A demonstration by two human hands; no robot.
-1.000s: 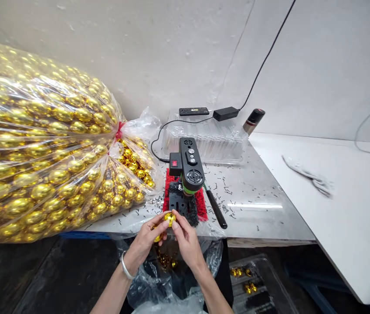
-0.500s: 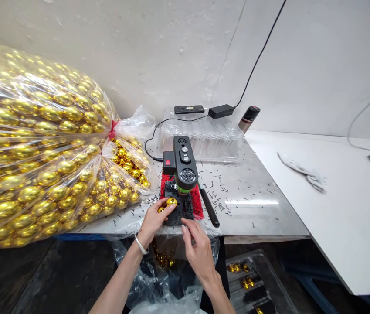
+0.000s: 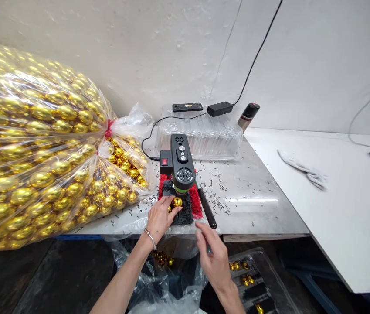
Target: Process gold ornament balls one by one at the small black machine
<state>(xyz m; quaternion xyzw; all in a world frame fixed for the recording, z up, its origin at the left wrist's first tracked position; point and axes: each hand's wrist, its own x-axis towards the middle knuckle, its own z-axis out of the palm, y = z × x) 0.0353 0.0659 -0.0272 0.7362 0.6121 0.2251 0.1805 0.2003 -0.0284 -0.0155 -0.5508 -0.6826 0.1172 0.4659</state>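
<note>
My left hand (image 3: 161, 216) is closed around a shiny gold ball (image 3: 177, 202), holding it just below the green-ringed head of a small black press (image 3: 183, 163). Part of a second gold ball (image 3: 169, 209) shows between its fingers. Beneath the ball is the press's black base (image 3: 184, 216), on a red mat (image 3: 197, 203). My right hand (image 3: 215, 257) is in front of the table edge, thumb and fingers apart, with nothing visible in it. Closest to it is the press's black lever handle (image 3: 208, 210), which it does not touch.
A big clear bag of gold balls (image 3: 37, 165) lies at the left. Behind the press sit stacked clear plastic trays (image 3: 201, 141), a black power adapter (image 3: 220, 108) and a tumbler (image 3: 248, 117). A glove (image 3: 302, 169) rests on the white table. Below right is a tray (image 3: 266, 279) with gold balls.
My left hand has moved right, bringing the gold ball under the press head. My right hand has shifted right and slightly toward me, away from the base.
</note>
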